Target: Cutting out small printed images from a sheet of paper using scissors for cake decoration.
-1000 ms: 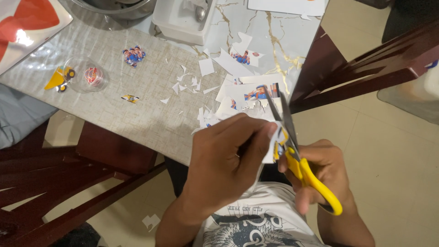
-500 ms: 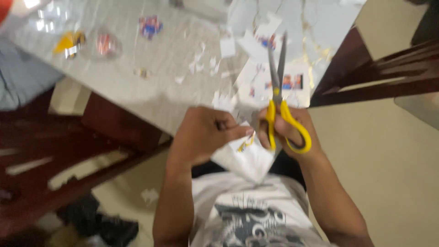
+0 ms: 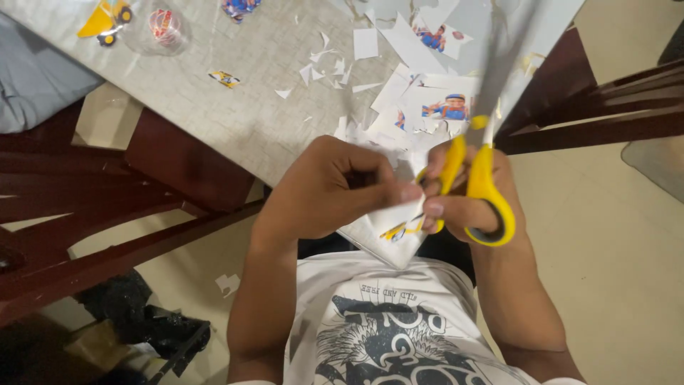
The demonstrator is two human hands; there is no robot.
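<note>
My left hand (image 3: 335, 189) pinches a white sheet of paper (image 3: 388, 232) that bears a small yellow printed picture, held over my lap below the table edge. In my right hand (image 3: 463, 203) are yellow-handled scissors (image 3: 481, 178), fingers through the loops. The blurred blades point up and away over the table. The two hands touch at the paper's top edge.
The grey marbled table (image 3: 235, 107) carries several paper scraps (image 3: 335, 68) and printed cutouts (image 3: 445, 108). A clear cup (image 3: 162, 27) and a yellow toy-truck cutout (image 3: 107, 16) lie at the far left. Dark wooden chairs (image 3: 107, 207) stand left and right (image 3: 605, 114). A scrap (image 3: 228, 284) lies on the floor.
The view has shifted toward the table edge. The scissors have tilted slightly right and moved, their blades now blurred. My left hand keeps its grip on the paper.
</note>
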